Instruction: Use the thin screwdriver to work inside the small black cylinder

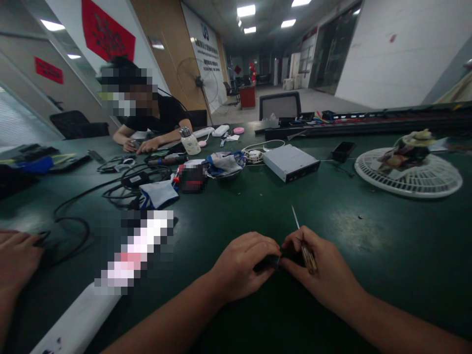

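My left hand is closed around a small dark part low in the middle of the view, above the green table. Beside it on the right, my right hand has its fingers wrapped round the amber handle of a screwdriver, and its thumb and fingertips also touch the dark part's edge. The screwdriver's thin shaft points up and away, off the part. What the dark part is, I cannot make out, as my fingers cover most of it.
Ahead lie a silver box drive, gloves and black cables. A white fan guard is at right. Another person sits across the table. Someone's hand is at far left, by a white object.
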A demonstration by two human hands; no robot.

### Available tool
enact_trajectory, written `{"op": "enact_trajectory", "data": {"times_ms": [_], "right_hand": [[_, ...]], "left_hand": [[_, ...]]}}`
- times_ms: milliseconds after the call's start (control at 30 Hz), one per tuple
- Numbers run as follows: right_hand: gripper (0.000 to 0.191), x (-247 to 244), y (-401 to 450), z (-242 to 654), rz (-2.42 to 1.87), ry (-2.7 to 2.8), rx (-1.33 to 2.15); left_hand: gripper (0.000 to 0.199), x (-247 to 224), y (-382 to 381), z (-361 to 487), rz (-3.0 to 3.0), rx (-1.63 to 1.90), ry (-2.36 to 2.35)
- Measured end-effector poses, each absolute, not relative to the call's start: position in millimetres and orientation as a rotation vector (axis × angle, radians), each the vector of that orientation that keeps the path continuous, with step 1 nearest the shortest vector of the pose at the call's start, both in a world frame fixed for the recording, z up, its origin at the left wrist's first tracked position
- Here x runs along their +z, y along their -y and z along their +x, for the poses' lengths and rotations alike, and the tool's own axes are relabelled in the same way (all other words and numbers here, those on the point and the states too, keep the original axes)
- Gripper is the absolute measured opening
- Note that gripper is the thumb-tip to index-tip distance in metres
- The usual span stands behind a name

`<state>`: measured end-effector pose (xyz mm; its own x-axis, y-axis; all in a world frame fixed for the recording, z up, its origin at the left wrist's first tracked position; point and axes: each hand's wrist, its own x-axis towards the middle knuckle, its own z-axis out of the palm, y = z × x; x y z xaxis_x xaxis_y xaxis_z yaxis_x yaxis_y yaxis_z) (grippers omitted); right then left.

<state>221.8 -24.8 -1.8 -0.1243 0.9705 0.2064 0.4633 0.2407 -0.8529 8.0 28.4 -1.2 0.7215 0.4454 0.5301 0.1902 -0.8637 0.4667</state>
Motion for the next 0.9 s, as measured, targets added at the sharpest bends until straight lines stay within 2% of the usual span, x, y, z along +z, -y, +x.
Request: {"op": "enact_trajectory", "data": {"times_ms": [133, 267, 367, 533, 733, 900], "right_hand": [[0.026, 1.3, 24.6, 218.4, -1.350, 1.729, 0.797], [0.004, 2.5, 24.9, 217.8, -1.314, 1.707, 0.814], [0.022, 0.6, 28.3, 222.8, -1.173, 1.661, 0.782], [0.038, -2.3, 33.8, 230.3, -0.837, 1.670, 0.732], [0.031, 2.0, 32.3, 226.9, -0.813, 1.745, 0.794], [0.034, 6.9, 31.3, 224.7, -0.901, 1.740, 0.810]], "left_hand": [[0.030, -1.3, -28.1, 8.7, 2.526, 0.946, -0.503], [0.029, -1.9, -29.0, 9.9, 2.484, 0.996, -0.616], [0.030, -1.9, -29.9, 9.8, 2.404, 1.041, -0.784], [0.030, -0.8, -30.6, 8.7, 2.332, 1.061, -0.981], [0.031, -0.6, -30.5, 9.6, 2.381, 1.087, -0.863], [0.031, -2.3, -30.4, 9.4, 2.425, 1.093, -0.856]]}}
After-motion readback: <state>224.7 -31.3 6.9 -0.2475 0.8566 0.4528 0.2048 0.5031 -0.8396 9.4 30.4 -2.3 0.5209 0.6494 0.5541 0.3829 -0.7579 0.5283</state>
